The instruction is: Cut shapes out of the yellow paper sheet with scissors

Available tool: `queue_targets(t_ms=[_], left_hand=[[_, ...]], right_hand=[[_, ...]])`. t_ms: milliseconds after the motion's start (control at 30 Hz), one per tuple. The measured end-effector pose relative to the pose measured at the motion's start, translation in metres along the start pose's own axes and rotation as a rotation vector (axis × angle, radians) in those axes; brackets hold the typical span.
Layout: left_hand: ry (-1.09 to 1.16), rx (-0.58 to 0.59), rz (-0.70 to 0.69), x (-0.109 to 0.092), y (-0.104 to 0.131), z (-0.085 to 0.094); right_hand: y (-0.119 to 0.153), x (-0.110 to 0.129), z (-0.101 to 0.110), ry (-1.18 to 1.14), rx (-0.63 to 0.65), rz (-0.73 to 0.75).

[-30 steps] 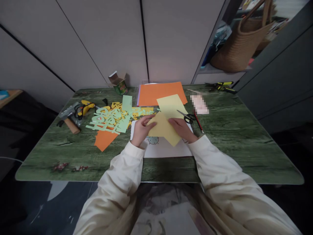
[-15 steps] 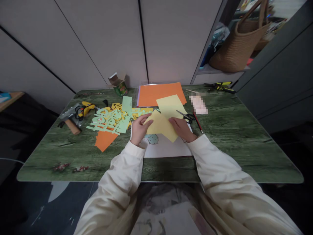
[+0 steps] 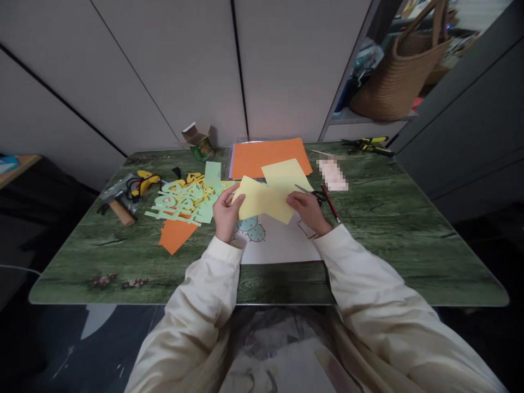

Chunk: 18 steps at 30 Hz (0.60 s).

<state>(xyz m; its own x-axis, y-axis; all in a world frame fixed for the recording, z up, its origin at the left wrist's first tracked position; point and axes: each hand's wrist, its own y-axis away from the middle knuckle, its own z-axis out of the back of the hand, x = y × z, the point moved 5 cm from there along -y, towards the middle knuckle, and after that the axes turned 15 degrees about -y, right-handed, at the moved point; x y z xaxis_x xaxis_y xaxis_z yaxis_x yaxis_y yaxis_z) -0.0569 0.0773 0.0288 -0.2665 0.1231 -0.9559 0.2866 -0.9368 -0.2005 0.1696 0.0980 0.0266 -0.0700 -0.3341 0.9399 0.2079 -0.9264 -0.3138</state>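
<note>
A piece of pale yellow paper (image 3: 262, 201) with an uneven outline is held above a white sheet (image 3: 278, 245) that bears blue-green drawn shapes. My left hand (image 3: 227, 212) pinches its left end between thumb and fingers. The right end is gripped by my right hand (image 3: 309, 212). Behind it lies another pale yellow sheet (image 3: 286, 173), partly over a stack of orange paper (image 3: 268, 155). Black-handled scissors (image 3: 313, 194) rest just beyond my right hand, beside a dark red pencil (image 3: 331, 203).
Green and yellow paper cut-outs (image 3: 184, 197) are heaped at the left, above an orange scrap (image 3: 177, 234). Further left lie a hammer (image 3: 121, 212) and a yellow tool (image 3: 144, 184). An open box (image 3: 200, 143) and pliers (image 3: 368, 146) stand or lie along the table's back edge.
Both hands have shifted slightly, the left one leftward, and the yellow paper has moved up and left with them. More of the drawing on the white sheet shows.
</note>
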Motion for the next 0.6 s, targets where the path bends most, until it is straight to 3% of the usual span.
queue_targets(t_ms=[233, 600], left_hand=[[0.031, -0.016, -0.01, 0.0015, 0.0, 0.0012], [0.059, -0.005, -0.035, 0.0017, -0.0019, 0.0026]], right_hand=[[0.0002, 0.0037, -0.0001, -0.07, -0.063, -0.045], [-0.0006, 0.0021, 0.0029, -0.107, -0.04, -0.051]])
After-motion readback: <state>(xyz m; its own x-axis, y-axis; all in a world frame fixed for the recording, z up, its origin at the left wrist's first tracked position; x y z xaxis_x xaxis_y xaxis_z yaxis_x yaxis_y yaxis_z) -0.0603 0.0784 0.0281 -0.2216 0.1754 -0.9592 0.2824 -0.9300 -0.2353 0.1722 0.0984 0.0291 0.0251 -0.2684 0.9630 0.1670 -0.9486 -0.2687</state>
